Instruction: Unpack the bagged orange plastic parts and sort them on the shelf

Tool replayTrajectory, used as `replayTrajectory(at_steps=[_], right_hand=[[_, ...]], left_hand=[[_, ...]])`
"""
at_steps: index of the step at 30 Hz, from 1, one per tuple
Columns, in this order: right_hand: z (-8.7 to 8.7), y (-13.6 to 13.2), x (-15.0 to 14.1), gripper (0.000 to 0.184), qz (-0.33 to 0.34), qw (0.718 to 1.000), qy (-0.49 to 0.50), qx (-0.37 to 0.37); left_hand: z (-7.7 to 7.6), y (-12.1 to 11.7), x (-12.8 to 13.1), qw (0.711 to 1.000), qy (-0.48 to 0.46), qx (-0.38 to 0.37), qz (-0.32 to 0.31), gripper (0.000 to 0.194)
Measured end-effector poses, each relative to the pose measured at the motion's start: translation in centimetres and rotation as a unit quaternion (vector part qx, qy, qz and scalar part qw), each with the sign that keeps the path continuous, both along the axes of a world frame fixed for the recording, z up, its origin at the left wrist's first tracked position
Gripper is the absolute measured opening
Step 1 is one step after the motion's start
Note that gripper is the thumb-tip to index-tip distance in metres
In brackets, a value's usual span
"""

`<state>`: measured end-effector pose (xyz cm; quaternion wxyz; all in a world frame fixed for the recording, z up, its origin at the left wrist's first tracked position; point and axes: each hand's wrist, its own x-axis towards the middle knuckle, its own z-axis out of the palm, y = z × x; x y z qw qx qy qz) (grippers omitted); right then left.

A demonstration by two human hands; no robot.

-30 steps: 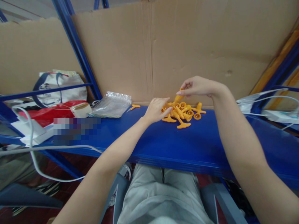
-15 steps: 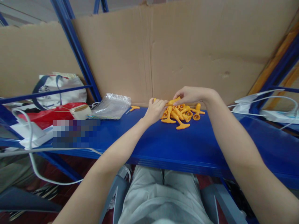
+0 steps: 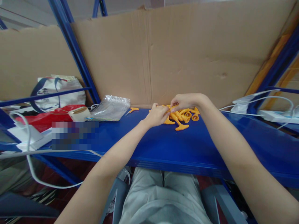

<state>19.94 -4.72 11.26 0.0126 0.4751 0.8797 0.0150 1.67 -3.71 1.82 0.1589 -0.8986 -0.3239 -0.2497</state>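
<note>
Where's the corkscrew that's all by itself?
In the head view, the corkscrew lies left of centre on the blue table, between the clear plastic bag and the left hand.

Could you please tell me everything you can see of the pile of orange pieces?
The pile of orange pieces looks like smooth, bright plastic: T-shaped handles and round, hollow cups lie jumbled on the blue shelf, in front of the cardboard panel. At the near edge, one handle has its crossbar toward the viewer; on the right, one cup shows its open end. The left hand and right hand meet over its left side, apparently gripping pieces whose shapes are hidden.
</note>
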Motion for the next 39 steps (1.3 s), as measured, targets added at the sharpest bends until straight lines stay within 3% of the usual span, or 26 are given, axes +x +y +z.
replayTrajectory(at_steps=[5, 14, 19, 29, 39], right_hand=[[-0.1, -0.1, -0.1, 0.028, 0.002, 1.000, -0.002, 0.013], [-1.8, 1.4, -0.7, 0.023, 0.010, 0.999, -0.035, -0.023], [-2.4, 1.3, -1.7, 0.023, 0.014, 0.999, -0.033, -0.005], [-3.5, 0.7, -3.0, 0.031, -0.017, 0.997, -0.062, 0.032], [-4.3, -0.1, -2.7, 0.029, -0.012, 0.995, -0.074, 0.064]], left_hand=[[-0.1, 0.2, 0.0, 1.000, -0.008, -0.027, -0.007, 0.028], [-0.1, 0.6, -0.5, 0.996, 0.074, 0.045, 0.014, 0.031], [-0.1, 1.2, -1.2, 0.996, 0.076, 0.032, 0.026, 0.029], [-0.1, 2.1, -2.0, 0.994, 0.036, -0.092, 0.036, 0.029], [0.7, 2.6, -1.9, 0.970, -0.072, -0.229, -0.030, 0.031]])
